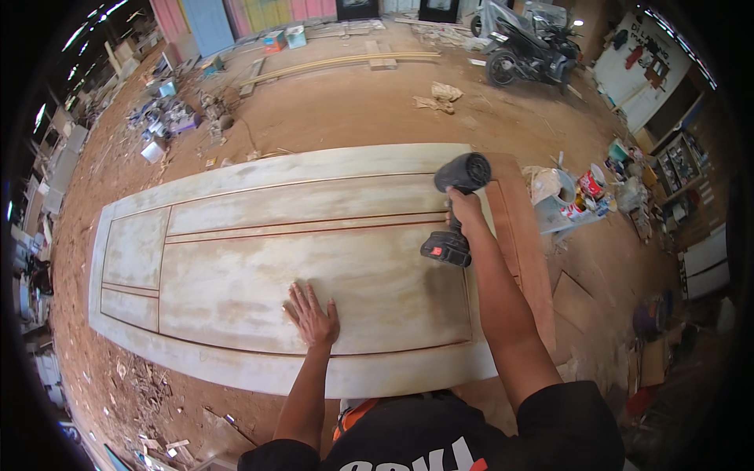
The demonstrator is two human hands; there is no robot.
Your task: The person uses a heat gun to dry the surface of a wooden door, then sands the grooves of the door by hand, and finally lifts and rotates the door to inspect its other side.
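A large pale door panel [361, 286] with brown grooved lines lies flat in front of me. My left hand [312, 318] rests on its surface with fingers spread, near the lower middle. Raised over the panel's right end, my right hand [466, 210] grips a black cordless blower [463, 173] by its handle. The tool has a wide round barrel with a vented end, and a battery [446, 249] sits at its base. Whether its trigger is pressed is hidden by my fingers.
A reddish-brown panel [522, 228] shows at the right end, under the pale one. Beyond it, cans and a bucket [565, 188] crowd a low stand. A motorcycle [530, 51] is parked at the far right. Scraps and clutter [161, 122] lie on the dirt floor [345, 98].
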